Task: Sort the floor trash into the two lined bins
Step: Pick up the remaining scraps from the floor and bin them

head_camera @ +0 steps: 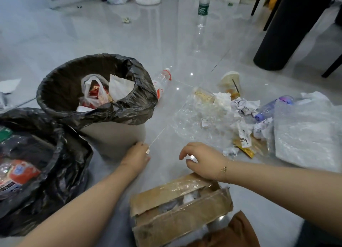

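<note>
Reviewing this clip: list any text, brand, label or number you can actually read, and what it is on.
No text reads clearly in this frame.
Green label on the upright bottle: print too blurred.
Red-and-white label on the lying bottle: illegible.
White sticker on the clear plastic wrap: too small.
Yellow sachet: dark lettering, unreadable.
Red packaging in the near bin bag: blurred.

Hidden and cut off around the grey bin

Left of it, the second black-lined bin runs off-frame; behind it, a clear bottle is half hidden.
</note>
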The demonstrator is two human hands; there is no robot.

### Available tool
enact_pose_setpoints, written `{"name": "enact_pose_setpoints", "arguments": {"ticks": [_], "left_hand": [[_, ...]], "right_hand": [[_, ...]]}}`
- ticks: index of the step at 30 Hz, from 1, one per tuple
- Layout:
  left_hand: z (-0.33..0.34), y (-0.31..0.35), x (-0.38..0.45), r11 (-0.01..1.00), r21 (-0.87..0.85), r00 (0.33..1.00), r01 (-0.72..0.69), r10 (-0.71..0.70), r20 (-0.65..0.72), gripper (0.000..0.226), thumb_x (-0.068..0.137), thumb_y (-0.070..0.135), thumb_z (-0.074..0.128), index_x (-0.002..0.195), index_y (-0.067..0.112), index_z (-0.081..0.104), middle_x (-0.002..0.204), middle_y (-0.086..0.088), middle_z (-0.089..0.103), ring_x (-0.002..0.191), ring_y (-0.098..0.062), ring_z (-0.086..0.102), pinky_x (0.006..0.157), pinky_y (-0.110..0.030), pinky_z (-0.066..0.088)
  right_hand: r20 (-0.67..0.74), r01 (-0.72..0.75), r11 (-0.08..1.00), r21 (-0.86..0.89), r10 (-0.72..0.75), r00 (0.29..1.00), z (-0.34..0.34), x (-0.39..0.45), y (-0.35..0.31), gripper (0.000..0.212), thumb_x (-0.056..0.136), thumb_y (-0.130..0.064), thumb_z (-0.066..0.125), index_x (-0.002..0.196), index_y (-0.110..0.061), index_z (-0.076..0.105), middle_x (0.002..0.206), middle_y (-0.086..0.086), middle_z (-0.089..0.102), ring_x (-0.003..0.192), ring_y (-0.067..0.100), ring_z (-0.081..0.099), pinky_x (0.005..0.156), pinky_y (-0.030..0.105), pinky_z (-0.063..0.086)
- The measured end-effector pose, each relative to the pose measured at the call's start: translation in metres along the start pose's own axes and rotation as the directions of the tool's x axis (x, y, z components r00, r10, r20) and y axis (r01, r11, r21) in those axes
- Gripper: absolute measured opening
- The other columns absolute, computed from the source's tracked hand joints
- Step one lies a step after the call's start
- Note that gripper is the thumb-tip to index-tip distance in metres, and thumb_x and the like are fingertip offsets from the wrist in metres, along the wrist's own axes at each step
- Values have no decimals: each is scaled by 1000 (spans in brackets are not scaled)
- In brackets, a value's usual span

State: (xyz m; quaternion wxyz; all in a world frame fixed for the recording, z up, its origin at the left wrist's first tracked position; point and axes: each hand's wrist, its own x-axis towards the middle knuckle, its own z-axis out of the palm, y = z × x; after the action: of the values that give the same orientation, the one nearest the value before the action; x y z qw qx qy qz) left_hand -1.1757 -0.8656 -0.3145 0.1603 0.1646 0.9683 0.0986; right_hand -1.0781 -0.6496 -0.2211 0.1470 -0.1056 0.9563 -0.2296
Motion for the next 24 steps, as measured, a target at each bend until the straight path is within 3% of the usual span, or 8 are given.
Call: {"name": "enact_pose_setpoints", "arguments": {"ticks": [3,8,13,15,17,19,21,24], "left_hand": [[7,5,3,998,-39,997,42,-44,-68,16,93,15,56,103,3,57,112,-17,54,103,-34,54,85,-38,40],[14,8,8,997,-16,986,74,-76,-148,14,94,3,45,99,3,59,108,-18,58,100,-35,56,80,-38,40],[8,7,-2,995,-53,985,84,-91,-145,19,97,6,46,101,2,63,109,-17,61,102,-32,57,82,-34,39],[-2,15,-13,991,-123,980,45,-67,-185,19,97,11,47,99,4,65,106,-15,62,100,-32,58,82,-35,39],[-19,30,-34,983,-165,956,-80,29,-291,15,97,14,51,96,8,64,99,-10,62,93,-31,60,77,-36,41],[-44,49,-64,952,-155,854,-265,157,-495,8,94,12,57,92,10,64,90,-4,61,82,-26,60,72,-32,43],[-81,66,-95,910,-105,688,-401,224,-691,7,93,10,60,92,8,66,88,-2,61,80,-17,57,73,-25,42],[-135,75,-114,906,-8,505,-422,228,-832,10,94,9,59,97,4,67,91,-4,63,84,-14,54,76,-21,40]], "right_hand": [[6,12,1000,-29,-12,1000,1,-1,3,26,96,-22,44,117,-24,59,118,-8,53,114,9,44,87,22,35],[53,58,994,-88,-54,997,4,-3,2,27,97,-22,41,117,-22,60,120,-5,54,116,12,43,95,28,39],[72,74,991,-109,-66,995,1,-5,1,27,96,-31,42,114,-23,61,117,-5,55,113,11,45,94,31,42],[72,79,991,-110,-71,995,0,-7,-1,27,96,-33,43,114,-24,61,116,-5,56,112,11,46,93,31,43],[76,87,990,-110,-79,994,1,-9,-3,27,96,-33,43,114,-24,61,116,-5,56,112,11,46,92,29,42],[82,100,988,-115,-91,992,2,-12,-5,28,96,-32,42,115,-23,61,117,-5,56,112,11,45,90,28,41],[85,104,988,-111,-95,992,3,-14,-6,29,97,-31,42,116,-22,61,117,-5,56,112,10,45,89,27,40],[88,95,991,-99,-86,992,3,-17,-5,28,97,-32,41,116,-23,61,116,-5,56,112,10,45,89,26,40]]}}
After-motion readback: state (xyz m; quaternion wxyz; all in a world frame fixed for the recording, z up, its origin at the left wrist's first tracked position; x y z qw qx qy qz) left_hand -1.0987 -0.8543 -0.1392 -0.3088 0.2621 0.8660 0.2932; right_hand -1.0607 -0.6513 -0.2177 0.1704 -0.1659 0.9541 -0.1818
